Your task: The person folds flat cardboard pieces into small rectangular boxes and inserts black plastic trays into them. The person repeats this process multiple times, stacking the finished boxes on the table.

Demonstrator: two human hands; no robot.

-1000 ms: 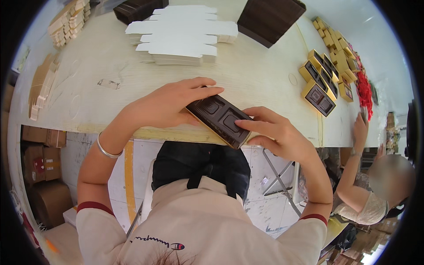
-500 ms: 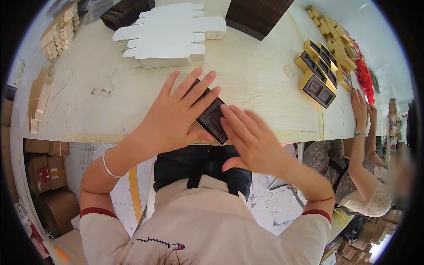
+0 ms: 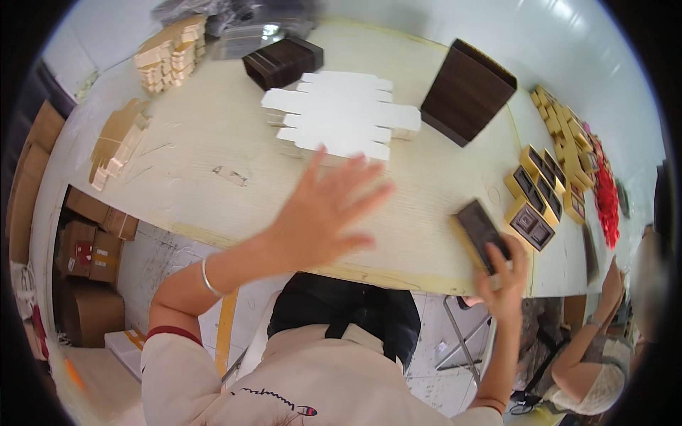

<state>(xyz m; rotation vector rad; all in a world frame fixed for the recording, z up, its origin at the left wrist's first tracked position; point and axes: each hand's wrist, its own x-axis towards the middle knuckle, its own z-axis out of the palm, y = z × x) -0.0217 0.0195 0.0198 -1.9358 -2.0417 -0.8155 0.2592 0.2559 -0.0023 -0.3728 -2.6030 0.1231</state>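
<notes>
My right hand [image 3: 506, 280] grips a small gold box with a dark brown insert [image 3: 477, 231], its fingers bent around the near end. The box is on or just above the table at the right, short of a cluster of similar gold boxes [image 3: 531, 224]. My left hand [image 3: 320, 213] is over the middle of the table, fingers spread and slightly blurred, holding nothing. Just beyond its fingertips lies a stack of flat white card blanks [image 3: 337, 113].
A tall dark brown box [image 3: 469, 92] and a smaller dark stack [image 3: 284, 62] stand farther back. Folded tan card pieces [image 3: 121, 142] lie at the left. More gold boxes [image 3: 568, 138] and red material [image 3: 606, 199] line the far right, near another person's hand [image 3: 612, 287].
The box has gone from under both hands at the table's front edge to the right, in my right hand. My left hand has come off it. The view has shifted.
</notes>
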